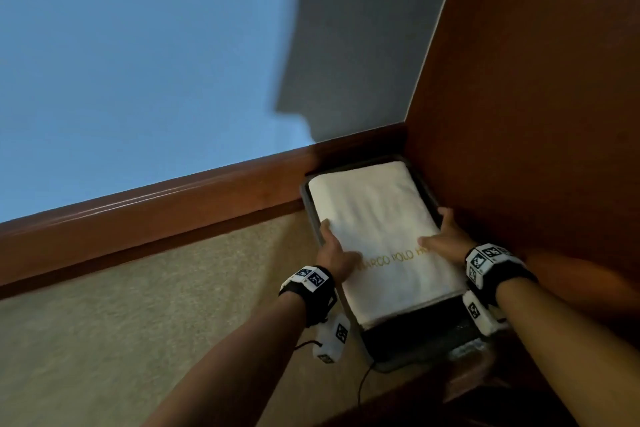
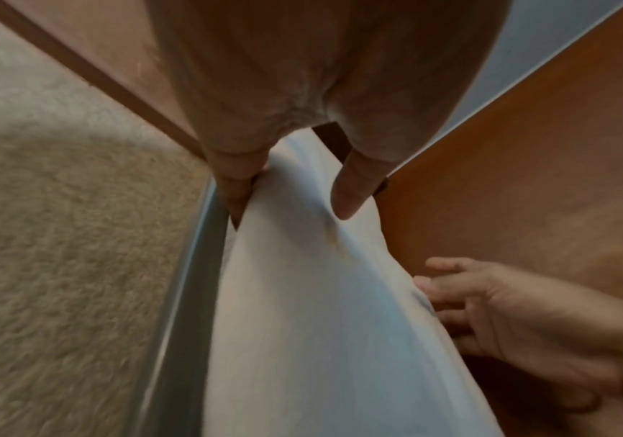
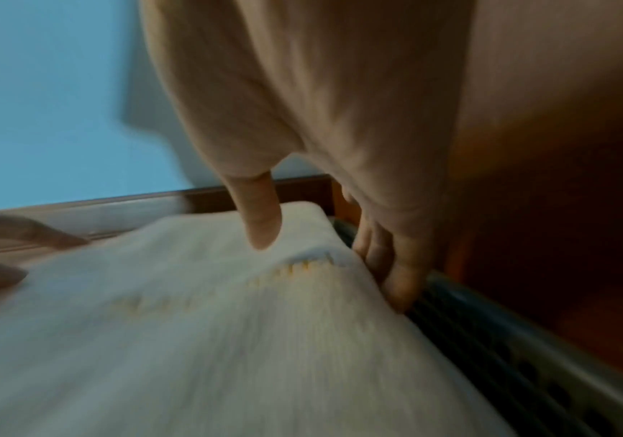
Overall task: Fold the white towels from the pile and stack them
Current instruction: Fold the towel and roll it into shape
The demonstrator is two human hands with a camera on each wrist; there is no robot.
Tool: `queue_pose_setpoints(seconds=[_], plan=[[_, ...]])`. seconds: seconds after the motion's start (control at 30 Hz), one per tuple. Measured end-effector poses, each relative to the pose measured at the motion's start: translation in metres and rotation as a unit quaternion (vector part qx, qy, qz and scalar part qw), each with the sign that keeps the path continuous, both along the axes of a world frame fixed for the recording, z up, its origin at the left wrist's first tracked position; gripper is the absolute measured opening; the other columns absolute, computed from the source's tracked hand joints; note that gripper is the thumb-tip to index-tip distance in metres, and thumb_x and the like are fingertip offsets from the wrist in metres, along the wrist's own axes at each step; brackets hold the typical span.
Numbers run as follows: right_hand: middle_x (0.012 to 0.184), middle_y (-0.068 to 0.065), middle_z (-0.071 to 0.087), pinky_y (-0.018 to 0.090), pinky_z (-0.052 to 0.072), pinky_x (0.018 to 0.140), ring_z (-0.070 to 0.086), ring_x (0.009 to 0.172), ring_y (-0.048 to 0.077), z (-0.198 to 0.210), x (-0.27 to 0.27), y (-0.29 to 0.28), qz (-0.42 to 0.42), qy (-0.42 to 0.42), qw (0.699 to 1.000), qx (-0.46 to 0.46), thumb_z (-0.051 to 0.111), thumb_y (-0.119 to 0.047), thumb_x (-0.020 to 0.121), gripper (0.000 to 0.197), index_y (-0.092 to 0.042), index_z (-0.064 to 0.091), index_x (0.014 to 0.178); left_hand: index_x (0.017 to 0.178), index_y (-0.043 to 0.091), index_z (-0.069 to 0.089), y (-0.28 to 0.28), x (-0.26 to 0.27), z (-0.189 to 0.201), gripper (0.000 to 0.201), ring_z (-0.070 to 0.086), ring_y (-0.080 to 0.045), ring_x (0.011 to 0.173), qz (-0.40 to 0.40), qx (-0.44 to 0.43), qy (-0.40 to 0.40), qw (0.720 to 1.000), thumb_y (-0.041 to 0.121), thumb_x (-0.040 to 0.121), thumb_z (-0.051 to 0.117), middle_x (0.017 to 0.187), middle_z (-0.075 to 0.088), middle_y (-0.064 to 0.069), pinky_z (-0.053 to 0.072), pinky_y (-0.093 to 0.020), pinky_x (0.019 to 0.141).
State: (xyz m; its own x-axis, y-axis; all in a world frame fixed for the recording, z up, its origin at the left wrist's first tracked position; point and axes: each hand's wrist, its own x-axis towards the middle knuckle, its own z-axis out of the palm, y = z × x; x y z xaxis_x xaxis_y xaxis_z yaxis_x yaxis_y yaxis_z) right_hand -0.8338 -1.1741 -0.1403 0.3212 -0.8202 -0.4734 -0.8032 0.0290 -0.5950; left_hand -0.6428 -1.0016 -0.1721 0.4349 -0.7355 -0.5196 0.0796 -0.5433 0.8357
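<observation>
Lower right of the head view, a folded white towel (image 1: 381, 239) is lying in a dark basket (image 1: 420, 340) against the wood panel (image 1: 536, 97). The left hand (image 1: 334, 250) and right hand (image 1: 446, 236) are gripping its opposite edges, thumbs resting on top and fingers (image 3: 396, 266) curling down its sides.

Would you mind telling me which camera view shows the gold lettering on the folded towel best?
The head view: the gold lettering runs legibly across the folded white towel, partly covered by the right hand. The right wrist view shows only blurred yellow marks; the left wrist view shows a faint trace.
</observation>
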Motion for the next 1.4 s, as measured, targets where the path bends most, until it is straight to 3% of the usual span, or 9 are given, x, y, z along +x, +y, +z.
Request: queue_pose_setpoints(seconds=[0.17,0.3,0.4,0.63,0.87,0.97,1.07,1.23,1.4], plan=[[0.140,0.012,0.056,0.047,0.045,0.107,0.057,0.125,0.032,-0.054,-0.035,0.005,-0.041,0.033,0.998,0.031,0.070,-0.080,0.054,0.113,-0.008,0.047,0.139,0.156,0.021,-0.001,-0.008,-0.010,-0.002,0.107,0.063,-0.033,0.109,0.080,-0.006,0.032,0.996,0.001,0.083,0.075,0.134,0.057,-0.015,0.056,-0.053,0.098],[0.110,0.013,0.068,0.039,0.052,0.086,0.065,0.093,0.028,-0.031,-0.034,0.007,-0.073,-0.029,0.996,-0.031,0.080,-0.040,0.080,0.047,-0.007,0.059,0.105,0.158,0.024,-0.003,-0.015,-0.018,0.004,0.102,0.063,-0.030,0.105,0.088,-0.024,0.009,0.996,0.004,0.090,0.070,0.134,0.054,-0.013,0.055,-0.052,0.098],[0.102,0.013,0.066,0.036,0.047,0.077,0.064,0.091,0.030,-0.008,-0.035,-0.007,-0.080,-0.047,0.992,-0.083,0.076,-0.024,0.087,0.030,-0.008,0.055,0.101,0.160,0.029,-0.006,-0.022,-0.033,0.010,0.098,0.061,-0.029,0.113,0.072,-0.046,-0.010,0.996,0.011,0.096,0.066,0.134,0.052,-0.006,0.052,-0.051,0.104],[0.128,0.019,0.062,0.038,0.047,0.095,0.061,0.114,0.036,-0.022,-0.044,0.006,-0.027,0.104,0.994,-0.033,0.064,-0.029,0.093,0.041,-0.004,0.054,0.124,0.157,0.019,0.004,-0.021,-0.031,-0.002,0.098,0.061,-0.029,0.105,0.127,0.001,0.011,0.992,0.009,0.089,0.074,0.131,0.056,-0.010,0.053,-0.041,0.093],[0.149,0.019,0.046,0.043,0.038,0.112,0.047,0.135,0.036,-0.022,-0.008,-0.001,-0.039,0.059,0.996,-0.060,0.062,-0.043,0.091,0.074,-0.002,0.038,0.147,0.137,0.005,0.042,-0.072,0.029,0.006,0.088,0.070,-0.033,0.097,0.231,-0.003,0.080,0.970,0.035,0.065,0.085,0.123,0.066,-0.017,0.059,-0.051,0.089],[0.154,0.019,0.041,0.042,0.036,0.114,0.043,0.139,0.035,-0.023,0.010,-0.013,-0.031,0.055,0.997,-0.045,0.063,-0.044,0.092,0.079,0.000,0.033,0.150,0.121,0.006,0.043,-0.084,0.040,0.009,0.072,0.070,-0.031,0.087,0.225,0.025,0.060,0.972,0.031,0.070,0.087,0.102,0.066,-0.012,0.061,-0.049,0.084],[0.153,0.019,0.042,0.045,0.037,0.114,0.044,0.138,0.036,-0.027,0.021,-0.027,-0.039,0.060,0.997,-0.038,0.069,-0.039,0.090,0.079,-0.002,0.033,0.150,0.122,0.005,0.054,-0.094,0.049,0.006,0.079,0.072,-0.032,0.084,0.205,0.030,0.024,0.978,0.027,0.055,0.088,0.108,0.072,-0.015,0.063,-0.050,0.079],[0.123,0.012,0.060,0.050,0.051,0.097,0.061,0.109,0.034,-0.023,0.025,-0.045,-0.101,-0.041,0.993,-0.050,0.069,-0.022,0.089,0.044,-0.007,0.049,0.126,0.123,0.016,0.050,-0.107,0.057,0.015,0.058,0.065,-0.023,0.091,0.217,-0.042,-0.048,0.974,0.007,0.076,0.083,0.104,0.061,0.002,0.060,-0.045,0.083],[0.129,0.018,0.059,0.050,0.050,0.099,0.059,0.114,0.038,-0.029,0.021,-0.048,-0.049,0.069,0.995,-0.053,0.071,-0.026,0.082,0.052,-0.007,0.050,0.126,0.143,0.012,0.032,-0.101,0.060,0.009,0.082,0.060,-0.036,0.118,0.118,0.070,-0.050,0.989,0.027,0.082,0.085,0.139,0.054,-0.015,0.052,-0.051,0.103]])
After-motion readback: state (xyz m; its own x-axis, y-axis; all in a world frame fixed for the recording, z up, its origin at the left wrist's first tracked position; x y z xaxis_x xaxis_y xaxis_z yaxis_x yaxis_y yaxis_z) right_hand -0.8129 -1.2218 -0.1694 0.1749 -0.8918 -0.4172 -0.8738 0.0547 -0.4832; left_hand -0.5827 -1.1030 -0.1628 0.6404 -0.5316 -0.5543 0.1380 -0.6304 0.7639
